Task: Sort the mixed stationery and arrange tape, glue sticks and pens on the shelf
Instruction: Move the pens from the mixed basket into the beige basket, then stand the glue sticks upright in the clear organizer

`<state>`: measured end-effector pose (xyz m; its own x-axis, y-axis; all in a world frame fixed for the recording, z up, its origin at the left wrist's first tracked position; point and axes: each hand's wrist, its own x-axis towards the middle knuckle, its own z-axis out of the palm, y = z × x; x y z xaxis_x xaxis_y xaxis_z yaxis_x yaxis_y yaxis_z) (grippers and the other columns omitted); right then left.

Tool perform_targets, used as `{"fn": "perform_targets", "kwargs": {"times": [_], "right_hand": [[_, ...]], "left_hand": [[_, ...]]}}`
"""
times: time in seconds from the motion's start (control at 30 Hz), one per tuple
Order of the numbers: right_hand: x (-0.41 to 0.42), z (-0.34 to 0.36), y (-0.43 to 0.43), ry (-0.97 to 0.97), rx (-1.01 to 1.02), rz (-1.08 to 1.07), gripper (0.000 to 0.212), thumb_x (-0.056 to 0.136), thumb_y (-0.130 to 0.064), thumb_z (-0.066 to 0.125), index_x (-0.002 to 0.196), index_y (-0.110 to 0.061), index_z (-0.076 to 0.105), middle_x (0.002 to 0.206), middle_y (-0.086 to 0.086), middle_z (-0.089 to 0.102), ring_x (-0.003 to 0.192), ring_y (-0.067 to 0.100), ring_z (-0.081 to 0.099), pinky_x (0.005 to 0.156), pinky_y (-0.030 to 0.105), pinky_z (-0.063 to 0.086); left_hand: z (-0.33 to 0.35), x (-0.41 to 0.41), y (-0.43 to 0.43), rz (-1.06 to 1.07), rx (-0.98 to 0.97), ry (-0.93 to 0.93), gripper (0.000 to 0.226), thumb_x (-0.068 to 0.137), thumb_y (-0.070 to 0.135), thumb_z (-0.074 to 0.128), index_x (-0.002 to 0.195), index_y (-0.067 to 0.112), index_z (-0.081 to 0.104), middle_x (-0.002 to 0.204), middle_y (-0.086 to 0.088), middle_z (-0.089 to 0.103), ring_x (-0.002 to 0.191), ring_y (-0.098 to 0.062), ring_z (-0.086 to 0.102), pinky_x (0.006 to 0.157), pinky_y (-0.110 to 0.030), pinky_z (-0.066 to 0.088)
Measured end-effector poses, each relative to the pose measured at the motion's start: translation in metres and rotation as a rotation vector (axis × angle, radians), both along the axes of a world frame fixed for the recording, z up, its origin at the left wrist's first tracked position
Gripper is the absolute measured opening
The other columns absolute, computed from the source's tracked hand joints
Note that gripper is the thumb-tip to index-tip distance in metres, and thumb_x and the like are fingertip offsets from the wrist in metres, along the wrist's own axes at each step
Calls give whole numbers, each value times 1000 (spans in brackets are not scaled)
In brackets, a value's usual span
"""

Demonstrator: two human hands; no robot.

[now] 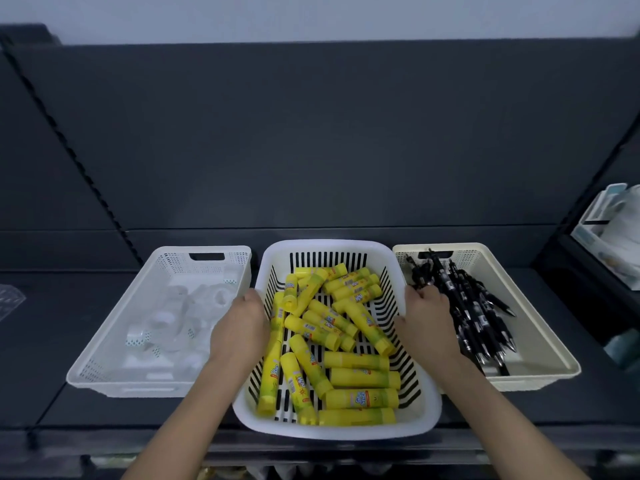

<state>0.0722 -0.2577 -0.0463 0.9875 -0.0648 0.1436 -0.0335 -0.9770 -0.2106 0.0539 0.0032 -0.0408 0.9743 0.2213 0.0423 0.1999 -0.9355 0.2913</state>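
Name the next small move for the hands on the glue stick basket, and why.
Probably slide the glue stick basket back a little: the left hand and right hand grip its side rims, and its front juts forward of the tape basket and pen basket.

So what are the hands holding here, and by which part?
The white slotted basket of glue sticks: the left hand grips its left rim, the right hand its right rim.

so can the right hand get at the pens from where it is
Probably yes. The right hand grips the right rim of the middle basket, beside the pens in the open-topped cream basket; nothing covers them, though it must let go first.
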Motion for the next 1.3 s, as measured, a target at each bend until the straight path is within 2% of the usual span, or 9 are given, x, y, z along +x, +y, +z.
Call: {"fn": "perform_targets", "kwargs": {"times": [0.23,0.43,0.53,0.63,0.7,0.8,0.9,1.07,1.3], "right_hand": [[-2,-4,17,-160,-97,70,24,55,2,78,74,0,64,85,19,62,72,33,58,58,36,52],[-3,-3,31,-142,-157,110,28,41,17,66,58,-3,56,58,13,54,50,27,52,45,28,43],[-4,-6,37,-66,-131,85,22,56,17,63,71,1,58,69,17,58,62,31,58,50,32,44],[-3,-8,39,-36,102,38,12,91,-4,46,102,-2,52,99,14,51,90,29,54,67,31,40],[-2,-5,38,-14,209,14,16,98,-15,41,100,-2,50,91,10,48,80,25,51,65,26,36],[4,-2,35,-67,328,-62,29,99,-22,43,74,-6,47,61,-1,45,50,11,42,44,23,24],[4,1,34,-46,402,-82,36,98,-21,44,64,-11,41,54,0,42,46,12,38,43,24,23],[1,17,32,-65,538,-66,16,89,-5,49,82,-8,63,69,2,60,61,14,53,51,23,35],[2,52,33,-135,575,26,18,85,-4,51,79,-12,66,61,-5,55,57,9,47,50,23,28]], "left_hand": [[10,5,15,-4,42,-51,34,91,6,40,125,3,44,103,-13,53,93,-36,56,64,-39,43],[6,3,23,-28,-18,-89,24,88,6,43,111,4,47,89,-9,49,84,-34,55,59,-35,40],[3,3,33,-46,-55,-105,19,87,7,44,105,5,48,86,-8,51,78,-33,55,57,-37,45],[0,4,39,-47,-116,-136,14,91,12,46,103,6,49,89,-10,56,81,-33,56,59,-38,47],[-1,6,41,-42,-160,-171,18,96,20,45,103,4,52,92,-13,61,86,-34,58,63,-40,48],[-1,5,41,-34,-224,-206,28,99,22,45,111,0,56,98,-16,65,92,-34,60,69,-39,47],[2,3,42,-1,-303,-203,33,98,21,48,122,1,56,98,-17,68,94,-34,61,76,-38,48],[20,-11,42,98,-467,-239,31,94,16,55,124,7,59,62,1,55,62,-13,52,61,-29,37],[50,-38,40,229,-542,-327,30,92,16,56,121,10,60,70,6,57,65,-5,51,64,-28,34]]}}
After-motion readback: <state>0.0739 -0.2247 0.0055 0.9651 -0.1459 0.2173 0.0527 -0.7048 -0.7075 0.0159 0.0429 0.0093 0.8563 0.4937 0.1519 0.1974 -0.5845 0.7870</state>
